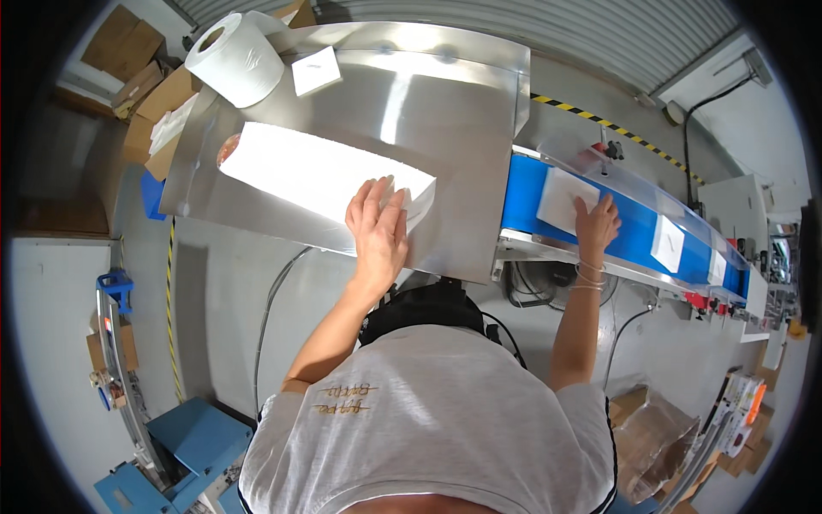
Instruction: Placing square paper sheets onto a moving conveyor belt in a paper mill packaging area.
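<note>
My left hand (pixel 377 230) lies with fingers stretched over the right end of a long white stack of square sheets (pixel 321 167) on the steel table. The stack lies on its side, slanting across the table. At its far left end a reddish round thing (pixel 229 149) shows in part. My right hand (pixel 597 224) is over the blue conveyor belt (pixel 524 193), its thumb on the right part of a flat white square (pixel 562 199) and its fingers apart. Further along the belt lie another white square (pixel 667 243) and a smaller-looking one (pixel 717 268).
On the steel table (pixel 462 111) stand a large white roll (pixel 244 64) and a small white block (pixel 316 71). A clear guard (pixel 634 193) runs along the belt's far side. Cardboard boxes (pixel 163 111) are at the left; a cable (pixel 272 300) hangs below the table.
</note>
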Tool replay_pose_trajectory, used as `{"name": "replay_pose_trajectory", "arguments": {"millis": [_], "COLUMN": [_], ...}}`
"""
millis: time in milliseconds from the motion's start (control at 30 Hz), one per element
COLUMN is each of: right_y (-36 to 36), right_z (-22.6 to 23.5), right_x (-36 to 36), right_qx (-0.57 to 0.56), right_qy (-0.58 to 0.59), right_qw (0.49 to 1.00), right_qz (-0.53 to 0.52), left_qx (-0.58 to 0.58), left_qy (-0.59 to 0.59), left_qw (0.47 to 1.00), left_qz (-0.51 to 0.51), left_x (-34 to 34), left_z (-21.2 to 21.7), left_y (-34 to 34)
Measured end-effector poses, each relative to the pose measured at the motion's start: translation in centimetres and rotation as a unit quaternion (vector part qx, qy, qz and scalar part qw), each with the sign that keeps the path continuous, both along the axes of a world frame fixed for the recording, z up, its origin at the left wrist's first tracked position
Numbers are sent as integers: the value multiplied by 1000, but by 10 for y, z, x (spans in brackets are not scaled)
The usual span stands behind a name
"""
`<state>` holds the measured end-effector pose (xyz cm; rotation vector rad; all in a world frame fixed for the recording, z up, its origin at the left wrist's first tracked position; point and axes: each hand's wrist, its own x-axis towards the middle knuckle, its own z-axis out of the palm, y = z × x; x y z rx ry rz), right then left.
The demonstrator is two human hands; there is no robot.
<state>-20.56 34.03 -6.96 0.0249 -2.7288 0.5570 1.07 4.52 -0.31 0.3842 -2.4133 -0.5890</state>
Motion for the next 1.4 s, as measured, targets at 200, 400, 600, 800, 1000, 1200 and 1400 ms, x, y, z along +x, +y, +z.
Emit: {"name": "replay_pose_trajectory", "arguments": {"millis": [200, 400, 600, 800, 1000, 1200, 1400], "right_y": [-97, -161, -131, -13, -19, -159, -146], "right_z": [61, 58, 32, -24, 11, 68, 34], "right_x": [47, 57, 60, -8, 1, 67, 58], "right_qx": [-216, -254, -423, -326, 86, -276, -349], "right_qy": [-144, -322, -431, -210, 85, -316, -429], "right_qw": [866, 747, 672, 918, 993, 736, 698], "right_qz": [427, 523, 427, 90, 17, 532, 455], "left_qx": [-26, -63, -11, -11, -25, -33, 2], "left_qy": [3, -32, -12, -2, 2, -50, -50], "left_qw": [999, 996, 1000, 999, 999, 995, 998], "left_qz": [-25, -59, -7, -36, -43, -81, -45], "left_x": [2, 4, -3, -4, -2, 3, 1], "left_z": [-5, 9, 4, -2, -2, 11, 10], "left_y": [-4, -7, -15, -22, -23, -24, -32]}}
